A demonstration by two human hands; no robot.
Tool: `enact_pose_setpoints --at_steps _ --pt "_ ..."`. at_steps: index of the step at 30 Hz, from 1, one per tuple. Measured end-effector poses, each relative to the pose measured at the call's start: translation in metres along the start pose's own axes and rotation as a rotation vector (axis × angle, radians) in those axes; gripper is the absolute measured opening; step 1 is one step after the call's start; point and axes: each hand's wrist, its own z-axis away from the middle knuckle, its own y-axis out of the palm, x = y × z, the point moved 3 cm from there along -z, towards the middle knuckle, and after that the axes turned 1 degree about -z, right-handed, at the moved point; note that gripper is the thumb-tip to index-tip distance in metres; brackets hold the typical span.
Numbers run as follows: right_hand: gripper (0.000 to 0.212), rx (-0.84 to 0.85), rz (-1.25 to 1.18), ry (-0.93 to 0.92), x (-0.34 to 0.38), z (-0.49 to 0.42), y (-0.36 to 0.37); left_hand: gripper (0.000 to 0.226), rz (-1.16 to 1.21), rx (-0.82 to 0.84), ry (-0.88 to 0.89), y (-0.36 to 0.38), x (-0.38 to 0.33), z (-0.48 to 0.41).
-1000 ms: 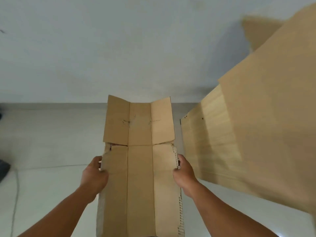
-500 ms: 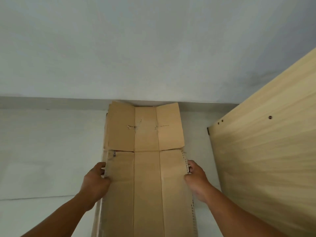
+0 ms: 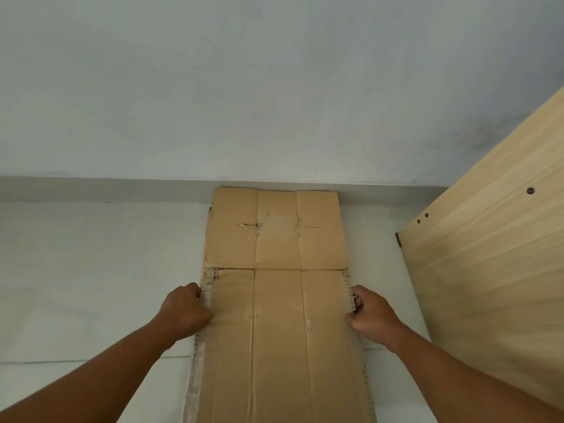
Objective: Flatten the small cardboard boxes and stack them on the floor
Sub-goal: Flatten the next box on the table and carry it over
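Flattened box (image 3: 277, 315) lies on the pale floor (image 3: 91, 270), long axis running away from the person, far end against the wall (image 3: 274, 87). Left hand (image 3: 183, 312) grips its left edge and right hand (image 3: 370, 315) its right edge, level with each other. Wooden panel (image 3: 488, 254) just to the right.

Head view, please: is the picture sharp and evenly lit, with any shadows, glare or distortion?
In the head view the cardboard is sharp, creases crisp; the light is soft and even, without glare; a dim shadow smudges the wall beside the panel; the forearms widen toward the bottom corners, wide-angle stretch.
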Motion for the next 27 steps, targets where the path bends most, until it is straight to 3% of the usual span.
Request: enact_pose_setpoints --at_steps 4,8,10,14,17,20,23,27 --pt "0.027 -0.010 0.100 -0.076 0.003 0.004 0.003 0.069 0.059 0.040 0.007 0.001 0.007 0.002" --pt "0.014 -0.008 0.299 -0.069 0.009 -0.002 0.001 0.062 -0.038 0.036 0.064 0.007 0.002 0.001" --pt "0.027 0.027 0.355 -0.035 0.013 -0.001 0.003 0.072 -0.087 0.036 0.059 0.009 0.000 -0.001" --pt "0.083 0.030 0.489 -0.065 0.028 0.007 0.003 0.108 -0.265 -0.044 0.093 0.008 -0.010 -0.002" --pt "0.095 -0.081 0.596 -0.264 0.050 0.009 -0.001 0.113 -0.535 -0.147 0.256 0.010 -0.032 0.004" --pt "0.105 0.032 0.722 -0.406 0.070 0.005 0.015 0.122 -0.717 -0.058 0.401 0.026 -0.052 0.009" --pt "0.120 0.181 0.853 -0.425 0.080 0.003 0.044 0.136 -0.791 0.071 0.427 0.048 -0.058 0.009" --pt "0.133 0.233 0.916 -0.376 0.074 -0.003 0.061 0.145 -0.792 0.159 0.402 0.064 -0.049 0.000"
